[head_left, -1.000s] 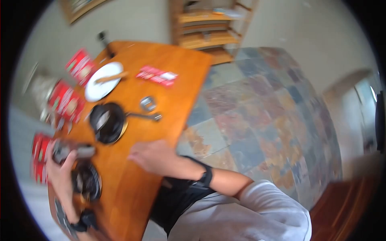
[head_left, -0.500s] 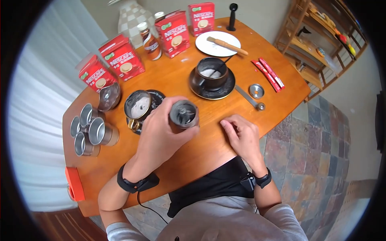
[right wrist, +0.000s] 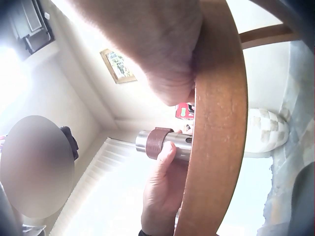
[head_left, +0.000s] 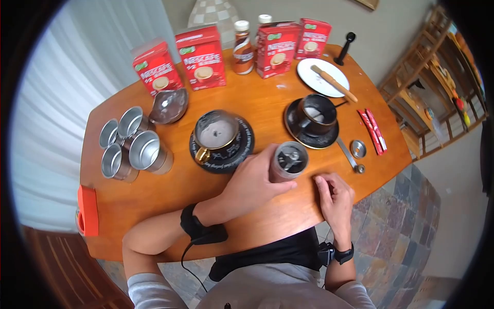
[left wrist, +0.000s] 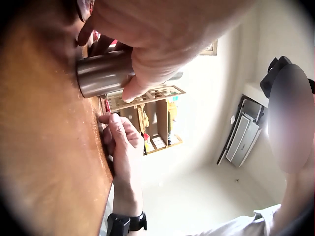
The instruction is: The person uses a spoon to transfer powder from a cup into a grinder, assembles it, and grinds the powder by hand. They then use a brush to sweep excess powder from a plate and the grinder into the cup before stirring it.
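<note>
My left hand (head_left: pixel 249 180) grips a hand coffee grinder (head_left: pixel 289 164), thumb on its near side and fingers round the far side. Its open top shows a central shaft and a dark inside. In the left wrist view the metal cylinder (left wrist: pixel 104 74) stands upright at the tabletop; the right wrist view shows a brown ridged band (right wrist: pixel 158 142) round it. My right hand (head_left: pixel 337 200) rests at the table's front edge, fingers loosely curled, holding nothing. Beyond it lie the crank handle (head_left: pixel 347 154) and a round metal lid (head_left: pixel 358 149).
Behind the grinder stand a black cup (head_left: pixel 320 125) and a gold-handled cup (head_left: pixel 226 147) holding pale powder, both on dark saucers. Several metal cups (head_left: pixel 149 154) and a dark bowl (head_left: pixel 170 106) stand left. Farther back are red Nescafe boxes (head_left: pixel 202 62), bottles (head_left: pixel 243 54) and a brush (head_left: pixel 334 83) on a white plate (head_left: pixel 309 77).
My left hand has brought the grinder from beside the gold-handled cup to the table's front middle, slightly rightward since half a second ago. The head view has swung left. My right hand stays near the edge.
</note>
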The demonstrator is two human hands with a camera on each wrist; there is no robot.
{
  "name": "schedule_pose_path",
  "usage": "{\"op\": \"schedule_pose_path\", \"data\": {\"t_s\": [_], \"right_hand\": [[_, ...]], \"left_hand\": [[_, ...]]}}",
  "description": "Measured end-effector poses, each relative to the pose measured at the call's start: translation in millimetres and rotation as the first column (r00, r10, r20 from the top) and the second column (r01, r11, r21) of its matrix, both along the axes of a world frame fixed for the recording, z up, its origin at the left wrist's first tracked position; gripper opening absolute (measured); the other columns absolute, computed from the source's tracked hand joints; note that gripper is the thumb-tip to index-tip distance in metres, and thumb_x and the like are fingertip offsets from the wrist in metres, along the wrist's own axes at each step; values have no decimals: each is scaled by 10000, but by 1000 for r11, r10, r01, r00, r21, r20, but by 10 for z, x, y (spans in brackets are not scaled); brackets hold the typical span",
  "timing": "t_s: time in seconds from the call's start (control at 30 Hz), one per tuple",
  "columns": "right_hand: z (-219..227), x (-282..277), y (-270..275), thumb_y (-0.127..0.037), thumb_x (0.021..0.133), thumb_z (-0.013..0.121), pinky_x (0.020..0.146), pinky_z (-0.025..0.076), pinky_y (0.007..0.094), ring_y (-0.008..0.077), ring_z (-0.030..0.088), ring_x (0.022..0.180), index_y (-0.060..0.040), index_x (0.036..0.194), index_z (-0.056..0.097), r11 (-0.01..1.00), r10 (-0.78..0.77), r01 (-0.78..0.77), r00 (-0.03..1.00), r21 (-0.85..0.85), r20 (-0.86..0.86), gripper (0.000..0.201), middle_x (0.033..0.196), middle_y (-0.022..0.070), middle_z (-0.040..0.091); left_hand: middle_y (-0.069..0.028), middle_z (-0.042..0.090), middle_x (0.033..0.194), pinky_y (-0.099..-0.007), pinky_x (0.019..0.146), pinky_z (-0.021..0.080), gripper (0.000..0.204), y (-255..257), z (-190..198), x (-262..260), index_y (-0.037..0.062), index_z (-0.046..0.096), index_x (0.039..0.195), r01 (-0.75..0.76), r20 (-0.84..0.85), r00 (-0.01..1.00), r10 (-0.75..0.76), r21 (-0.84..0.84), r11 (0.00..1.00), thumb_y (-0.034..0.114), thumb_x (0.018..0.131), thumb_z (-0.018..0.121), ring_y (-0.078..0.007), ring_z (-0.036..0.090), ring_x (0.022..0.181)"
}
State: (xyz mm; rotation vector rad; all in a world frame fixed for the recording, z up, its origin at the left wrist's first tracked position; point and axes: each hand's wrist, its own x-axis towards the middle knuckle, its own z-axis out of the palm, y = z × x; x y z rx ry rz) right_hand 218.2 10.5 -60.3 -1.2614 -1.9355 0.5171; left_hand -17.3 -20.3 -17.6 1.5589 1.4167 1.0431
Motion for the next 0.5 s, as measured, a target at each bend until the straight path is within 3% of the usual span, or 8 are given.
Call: {"op": "schedule_pose_path", "data": {"t_s": [0.1,0.13,0.2,0.3,0.33,0.37,0.43,0.5], "right_hand": [[16,-12,-11,-135,992,723,616,501,352,294,669,663,19,929,729,1000,2,-2,1000,-5,-2,166,826,167,688],[-14,22,-9,-143,1002,716,608,491,334,259,656,651,13,948,733,999,29,-29,1000,-19,3,165,810,144,687],[-73,112,52,-159,1020,700,591,472,298,188,630,628,1,986,743,996,75,-74,997,-42,11,169,777,98,686],[164,151,170,-176,1051,666,570,417,228,67,562,636,-27,1077,743,895,2,-151,943,-420,-334,170,757,-7,636],[252,145,272,-177,1068,638,557,356,185,2,485,650,-46,1187,710,918,11,-158,927,-364,-375,192,774,-68,565],[337,129,384,-166,1069,626,538,340,199,14,457,624,-41,1241,678,942,-37,-105,910,-318,-413,220,764,-64,539],[471,113,679,-178,1077,614,532,315,196,20,427,612,-49,1362,603,984,8,-87,892,-153,-452,313,771,-55,496],[666,-41,961,-244,1068,655,510,318,194,20,445,615,-37,1481,507,973,-175,82,870,-214,-461,485,844,-34,526]], "left_hand": [[-181,732,1115,-397,922,551,567,21,-90,-34,12,611,1259,31,-1,1000,-31,78,996,180,803,904,-328,729,1049],[-224,729,1107,-426,905,558,559,21,-61,-40,1,607,1244,38,-34,999,-35,84,996,175,798,897,-392,721,1061],[-230,728,1105,-439,903,557,556,32,-93,-39,-3,606,1242,35,-17,999,-33,109,993,172,799,892,-404,714,1070],[-250,728,1084,-474,894,555,545,28,-104,-59,-7,605,1227,34,-17,999,-33,100,994,189,796,875,-427,711,1044],[-259,731,1058,-491,877,557,534,27,-108,-61,-5,607,1213,26,-21,999,-24,116,993,199,791,864,-446,710,1014],[-269,734,1033,-507,860,559,524,39,-111,-46,-2,609,1198,28,-23,999,-25,133,991,208,786,853,-464,710,984],[-258,731,1086,-494,903,547,555,27,-119,-46,-3,608,1232,24,-29,999,-20,124,992,210,790,867,-446,706,1027],[-229,730,1142,-467,928,545,583,9,-89,-42,-2,605,1267,13,-59,998,-8,96,995,200,796,885,-415,701,1084]]}}
